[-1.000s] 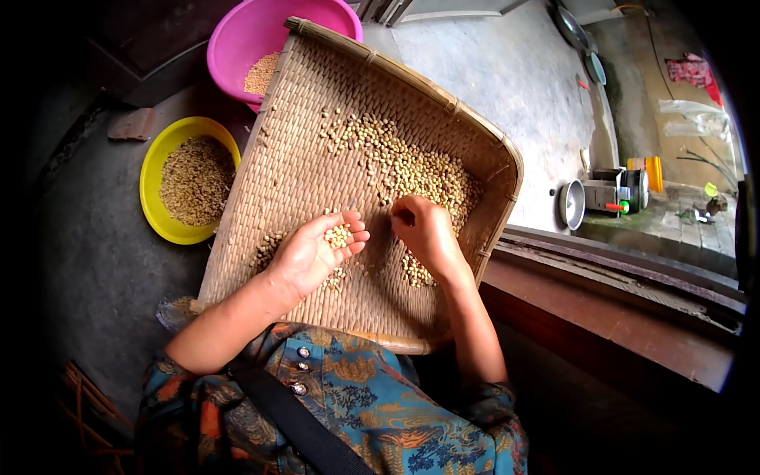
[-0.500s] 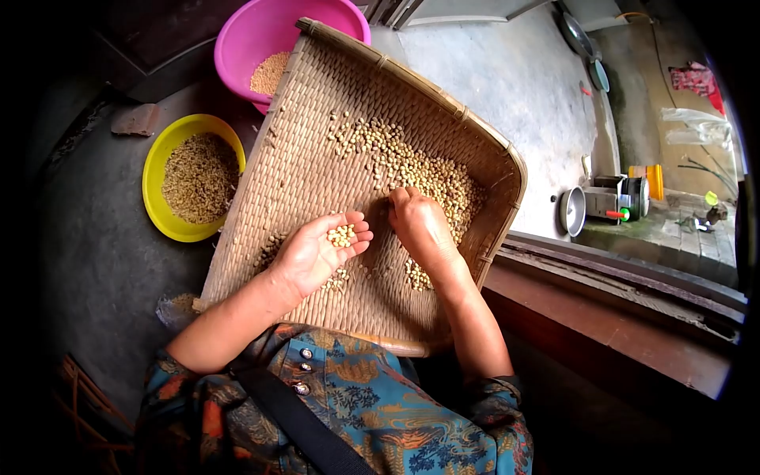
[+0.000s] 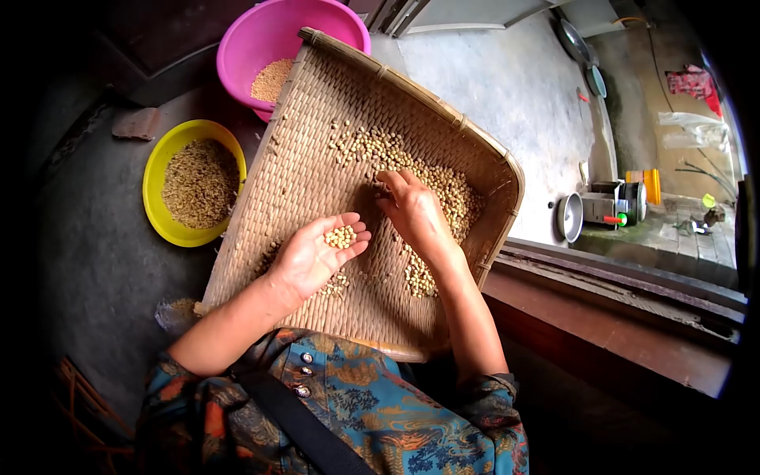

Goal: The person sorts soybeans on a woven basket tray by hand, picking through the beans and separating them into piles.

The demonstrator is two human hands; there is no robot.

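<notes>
My left hand (image 3: 317,252) lies palm up and cupped over the woven basket (image 3: 313,150), with a small heap of pale soybeans (image 3: 340,236) in its palm. To its right, my right hand (image 3: 413,209) hangs palm down at the edge of the soybeans (image 3: 451,190) spread in the basket. Its thumb and forefinger are apart, and I see nothing held between them. Darker beans (image 3: 269,257) lie partly hidden behind my left hand. More pale beans (image 3: 419,273) rest under my right forearm.
A yellow basin (image 3: 154,190) of brownish beans stands on the floor at left. Behind it are a pink basin (image 3: 237,47) with pale grains and a brick (image 3: 136,123). A wooden sill (image 3: 602,317) runs along the right, with a metal bowl (image 3: 570,215) beyond it.
My right hand has moved slightly up in the view, and its bent fingers have spread apart. My left hand stays nearly still with the soybeans in it.
</notes>
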